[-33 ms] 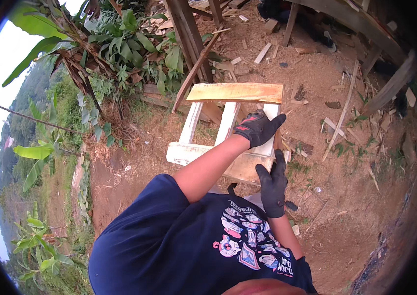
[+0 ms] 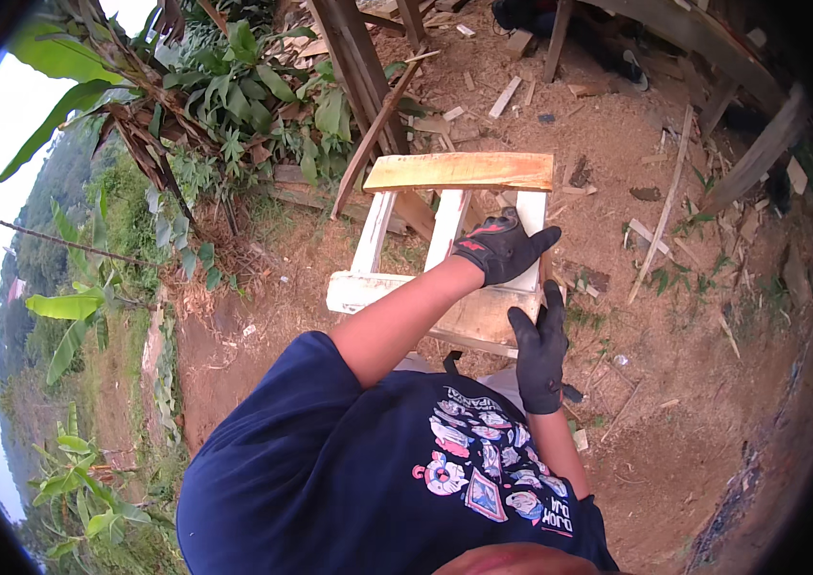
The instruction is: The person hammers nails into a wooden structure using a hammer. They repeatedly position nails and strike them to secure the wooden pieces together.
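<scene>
A pale wooden frame (image 2: 446,225) is in front of me. It has an orange-toned far board (image 2: 459,171), a near board (image 2: 473,314) and three white crosspieces between them. My left hand (image 2: 502,251), in a black glove with red marks, is closed over the right crosspiece, its thumb stretched out past the right edge. Below it, my right hand (image 2: 542,355), also in a black glove, holds the near right corner. Its thumb lies by the near board and its fingers run up along the outer side. The undersides of both hands' grips are hidden.
Sawdust and wood scraps (image 2: 505,97) litter the brown soil. A wooden post (image 2: 358,67) with a leaning brace stands beyond the frame. Leafy plants (image 2: 243,96) grow at left, crossed by a rope (image 2: 52,233). At the far right, weathered beams (image 2: 761,158) partly hide a person (image 2: 607,43).
The view has shifted slightly. My right hand has slid a little forward and to the right at the frame's corner. My left hand stays on the right crosspiece.
</scene>
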`<state>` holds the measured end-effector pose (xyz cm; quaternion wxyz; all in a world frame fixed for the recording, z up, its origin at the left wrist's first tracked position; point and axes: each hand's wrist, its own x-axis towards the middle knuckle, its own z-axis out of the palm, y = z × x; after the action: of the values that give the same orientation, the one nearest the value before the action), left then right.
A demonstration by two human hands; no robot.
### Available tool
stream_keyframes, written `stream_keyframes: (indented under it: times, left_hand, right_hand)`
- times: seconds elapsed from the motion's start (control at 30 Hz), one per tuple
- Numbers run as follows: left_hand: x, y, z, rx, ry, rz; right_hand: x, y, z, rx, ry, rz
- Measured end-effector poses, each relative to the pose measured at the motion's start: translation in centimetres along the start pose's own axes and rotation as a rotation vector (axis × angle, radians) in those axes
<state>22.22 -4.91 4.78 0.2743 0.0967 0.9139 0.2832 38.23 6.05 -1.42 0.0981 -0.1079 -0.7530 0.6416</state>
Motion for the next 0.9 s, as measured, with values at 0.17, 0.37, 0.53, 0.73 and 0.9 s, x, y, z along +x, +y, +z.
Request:
stream_keyframes:
  times: [0.17,0.37,0.53,0.73,0.9]
  left_hand:
    - [-5.9,-8.4,-3.9,0.371,0.064,0.53]
    - [-7.3,-20.4,-4.2,0.548,0.2,0.808]
    - [-4.6,-21.2,-2.6,0.466,0.183,0.918]
    - [-3.7,-15.5,1.7,0.406,0.229,1.024]
    - [-5.5,-12.4,6.1,0.285,0.313,1.001]
  right_hand:
    - [3.4,-0.2,-2.3,0.201,0.293,0.094]
    - [4.7,1.1,-4.6,0.325,0.341,0.121]
    - [4.4,0.3,-6.7,0.398,0.405,0.168]
    - [2.2,-5.2,-6.1,-1.214,0.707,-0.167]
    - [5.1,-10.4,5.4,-0.919,0.063,0.078]
